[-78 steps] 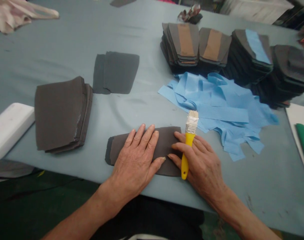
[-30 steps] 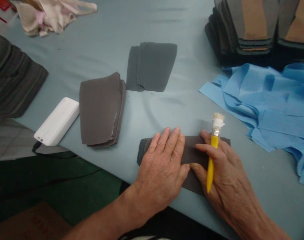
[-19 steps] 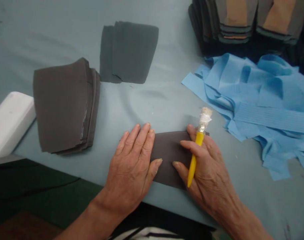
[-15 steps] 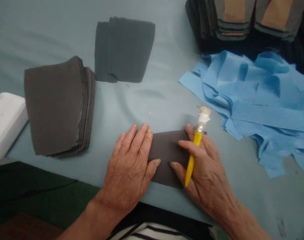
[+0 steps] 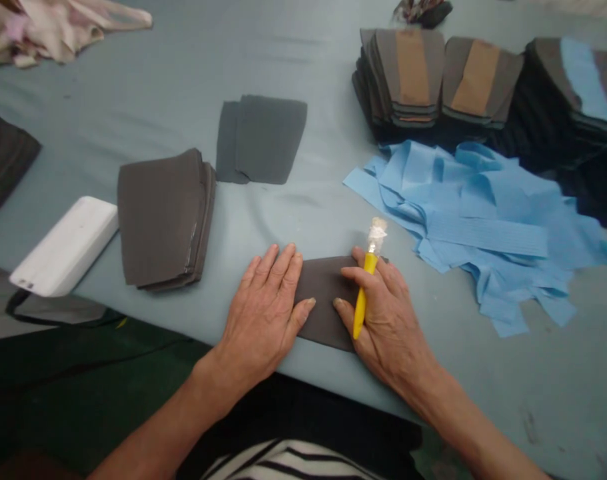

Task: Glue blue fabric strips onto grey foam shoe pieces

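Observation:
A dark brown fabric piece [image 5: 324, 300] lies on the table near its front edge, partly covered by both hands. My left hand [image 5: 266, 310] rests flat on its left side, fingers stretched out and thumb on the fabric. On the right side, my right hand [image 5: 386, 307] touches the piece with thumb and fingertips. It also holds a yellow-handled paintbrush [image 5: 363, 297] between its fingers, the white-smeared bristles pointing away from me. To the left stands a stack of dark brown fabric pieces [image 5: 158, 217]. Behind it lie a few grey-green pieces [image 5: 270, 140], overlapping.
Light blue fabric strips [image 5: 483, 230] are heaped at the right. Banded stacks of dark pieces [image 5: 418, 80] stand behind them. A white box-shaped device [image 5: 66, 247] with a black cable sits at the left edge. Pale cloth [image 5: 48, 30] lies far left.
The camera view has tilted up and drawn back, showing more of the table's far side. Both hands, the brush and the fabric piece keep nearly the same arrangement.

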A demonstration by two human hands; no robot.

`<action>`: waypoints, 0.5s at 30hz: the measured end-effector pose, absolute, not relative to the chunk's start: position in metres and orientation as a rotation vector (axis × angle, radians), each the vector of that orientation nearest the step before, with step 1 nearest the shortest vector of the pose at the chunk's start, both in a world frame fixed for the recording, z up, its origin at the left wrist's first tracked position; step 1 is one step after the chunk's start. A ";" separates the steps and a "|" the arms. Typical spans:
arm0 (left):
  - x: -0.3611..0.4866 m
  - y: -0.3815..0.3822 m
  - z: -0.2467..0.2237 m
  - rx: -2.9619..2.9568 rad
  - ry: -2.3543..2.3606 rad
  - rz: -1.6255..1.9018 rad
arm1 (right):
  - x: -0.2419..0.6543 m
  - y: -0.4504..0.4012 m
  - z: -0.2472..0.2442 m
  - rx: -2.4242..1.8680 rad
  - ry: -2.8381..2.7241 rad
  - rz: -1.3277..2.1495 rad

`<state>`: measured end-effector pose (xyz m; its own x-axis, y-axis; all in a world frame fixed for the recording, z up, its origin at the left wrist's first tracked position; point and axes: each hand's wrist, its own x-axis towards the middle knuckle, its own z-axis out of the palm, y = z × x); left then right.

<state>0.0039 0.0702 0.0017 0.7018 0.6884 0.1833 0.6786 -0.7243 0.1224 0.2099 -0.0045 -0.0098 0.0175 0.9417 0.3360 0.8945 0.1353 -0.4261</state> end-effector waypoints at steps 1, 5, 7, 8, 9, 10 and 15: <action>0.004 0.069 0.002 2.864 1.162 0.333 | 0.210 -0.004 -0.011 -1.753 -1.873 0.104; 0.015 0.059 0.009 2.874 1.231 0.316 | 0.211 -0.003 -0.016 -1.699 -1.852 0.096; 0.026 0.052 0.012 2.869 1.176 0.320 | 0.212 -0.004 -0.018 -1.688 -1.833 0.124; 0.032 0.049 0.013 2.864 1.133 0.332 | 0.213 -0.004 -0.019 -1.685 -1.824 0.144; 0.038 0.047 0.012 2.856 1.100 0.350 | 0.214 -0.005 -0.020 -1.681 -1.819 0.164; 0.044 0.045 0.011 2.842 1.085 0.369 | 0.214 -0.005 -0.021 -1.675 -1.817 0.181; 0.056 0.043 0.000 2.788 1.117 0.396 | 0.218 -0.005 -0.025 -1.628 -1.832 0.193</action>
